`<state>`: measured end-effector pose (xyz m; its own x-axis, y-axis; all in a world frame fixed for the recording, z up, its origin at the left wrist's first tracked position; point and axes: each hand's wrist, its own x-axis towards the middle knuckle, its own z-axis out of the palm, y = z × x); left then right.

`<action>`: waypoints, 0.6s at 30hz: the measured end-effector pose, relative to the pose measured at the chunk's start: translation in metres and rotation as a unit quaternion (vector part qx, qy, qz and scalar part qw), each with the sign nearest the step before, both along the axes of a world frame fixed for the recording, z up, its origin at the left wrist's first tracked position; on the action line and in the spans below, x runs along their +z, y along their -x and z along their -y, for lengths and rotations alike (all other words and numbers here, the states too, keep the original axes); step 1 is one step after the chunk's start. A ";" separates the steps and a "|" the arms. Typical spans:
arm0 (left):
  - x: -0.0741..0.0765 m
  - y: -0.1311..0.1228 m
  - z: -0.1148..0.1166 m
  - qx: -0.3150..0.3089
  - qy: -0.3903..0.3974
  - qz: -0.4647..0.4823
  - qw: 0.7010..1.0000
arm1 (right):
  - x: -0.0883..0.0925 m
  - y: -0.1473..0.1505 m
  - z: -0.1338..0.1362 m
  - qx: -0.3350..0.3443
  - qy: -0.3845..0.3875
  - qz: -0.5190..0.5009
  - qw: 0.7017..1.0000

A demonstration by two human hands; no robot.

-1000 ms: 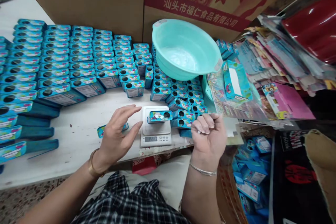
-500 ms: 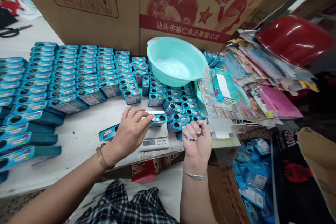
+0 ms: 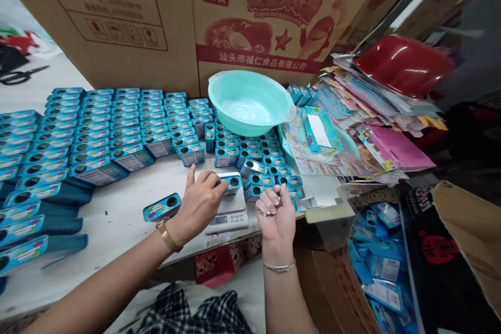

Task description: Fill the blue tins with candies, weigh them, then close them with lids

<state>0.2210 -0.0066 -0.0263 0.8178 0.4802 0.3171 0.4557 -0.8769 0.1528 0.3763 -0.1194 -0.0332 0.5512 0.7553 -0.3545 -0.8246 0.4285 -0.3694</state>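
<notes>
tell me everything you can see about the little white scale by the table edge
The scale is small, white and plastic-looking: a flat square platform above a front strip whose lit display shows digits too small to read. It sits level at the front edge of the white table. A blue box lies on the platform, gripped by the left hand, which hides the scale's left part.

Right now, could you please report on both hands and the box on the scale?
Left hand grips blue box on the scale. Right hand fisted beside the scale, nothing seen in it. More boxes close behind; one loose box lies left.
</notes>
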 end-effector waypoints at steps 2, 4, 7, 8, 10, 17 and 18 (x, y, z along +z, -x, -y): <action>0.000 -0.002 0.000 0.006 -0.008 0.006 1.000 | -0.001 0.001 -0.001 0.003 0.000 -0.007 1.000; -0.002 -0.003 0.001 0.012 -0.008 0.020 1.000 | -0.002 0.002 -0.001 0.010 0.002 -0.004 1.000; -0.007 -0.004 0.001 0.020 0.017 0.047 0.999 | -0.004 0.004 -0.001 0.015 0.008 -0.006 1.000; -0.009 -0.005 0.001 0.023 0.033 0.057 0.998 | -0.005 0.004 -0.001 0.013 0.009 -0.011 1.000; -0.012 -0.005 0.000 0.032 0.073 0.079 0.994 | -0.007 0.005 -0.001 0.013 0.008 -0.018 1.000; 0.011 0.005 0.014 0.046 0.125 0.190 0.973 | -0.015 0.019 0.005 0.104 -0.018 -0.104 0.989; 0.016 0.007 0.022 0.020 0.124 0.189 0.974 | -0.019 0.026 0.007 0.124 -0.017 -0.128 0.984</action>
<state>0.2138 -0.0290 -0.0103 0.6440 0.6097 0.4621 0.3593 -0.7743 0.5210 0.3501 -0.1266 -0.0518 0.2438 0.8693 -0.4299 -0.9697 0.2105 -0.1243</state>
